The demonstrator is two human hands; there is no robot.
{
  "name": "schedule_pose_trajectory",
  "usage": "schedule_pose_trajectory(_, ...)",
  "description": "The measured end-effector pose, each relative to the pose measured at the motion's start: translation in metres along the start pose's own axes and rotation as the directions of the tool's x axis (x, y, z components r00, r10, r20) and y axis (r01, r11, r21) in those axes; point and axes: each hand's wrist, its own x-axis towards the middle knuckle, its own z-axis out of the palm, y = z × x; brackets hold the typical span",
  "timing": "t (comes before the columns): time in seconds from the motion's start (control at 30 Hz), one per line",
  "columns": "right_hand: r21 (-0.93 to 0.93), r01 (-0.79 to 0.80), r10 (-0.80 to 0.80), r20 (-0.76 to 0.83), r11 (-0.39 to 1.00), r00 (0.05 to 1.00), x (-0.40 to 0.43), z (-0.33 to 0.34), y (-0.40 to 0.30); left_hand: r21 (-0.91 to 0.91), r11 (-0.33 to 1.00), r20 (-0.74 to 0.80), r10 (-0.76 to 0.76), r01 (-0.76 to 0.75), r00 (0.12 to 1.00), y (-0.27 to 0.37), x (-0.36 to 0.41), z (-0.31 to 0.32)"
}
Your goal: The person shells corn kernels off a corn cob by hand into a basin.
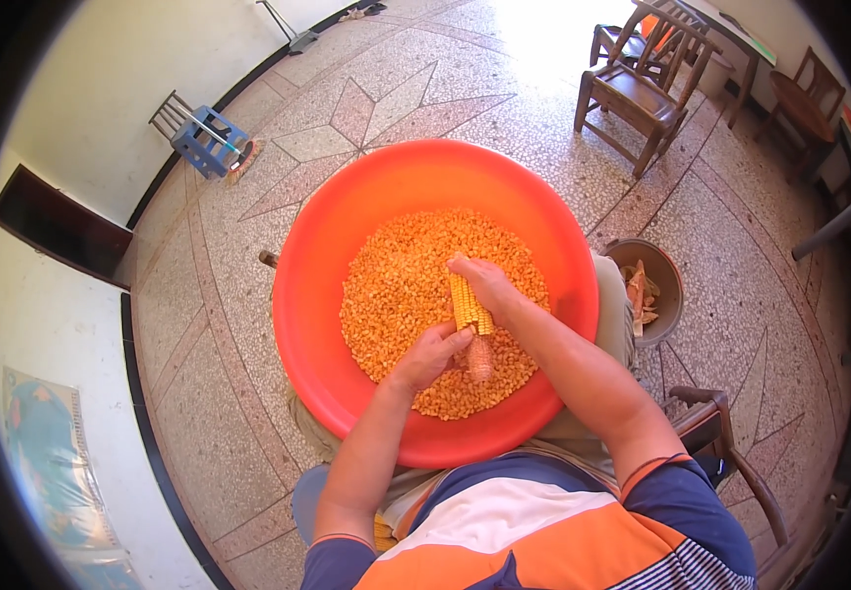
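A partly shelled corn cob [472, 306] is held in both hands above a large red plastic basin [425, 450]. Its upper part bears yellow kernels, while the lower end is bare and pinkish. My right hand [486, 284] grips the far, kerneled end. With thumb and fingers, my left hand [434, 355] holds the cob near the border between kernels and bare core. Loose yellow corn kernels [403, 295] form a broad pile in the basin beneath both hands.
Right of the basin stands a grey bucket [670, 313] with husks or cob scraps. Wooden chairs [635, 92] stand at the upper right, and a wooden armchair [750, 472] at the lower right. A blue plastic stool [208, 140] with a brush is by the left wall.
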Motion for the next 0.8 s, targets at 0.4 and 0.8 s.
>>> schedule_pose_trajectory(0.4, -0.106, 0.050, -0.053, -0.018, 0.993, 0.998, 0.010, -0.001, 0.011, 0.123, 0.992, -0.060, -0.014, 0.022, 0.998, -0.005, 0.004, 0.000)
schedule_pose_trajectory(0.8, -0.652, 0.208, -0.446, -0.222, 0.729, 0.867, 0.026, -0.004, 0.038, 0.324, 0.944, -0.141, -0.016, 0.061, 0.990, -0.008, 0.011, -0.004)
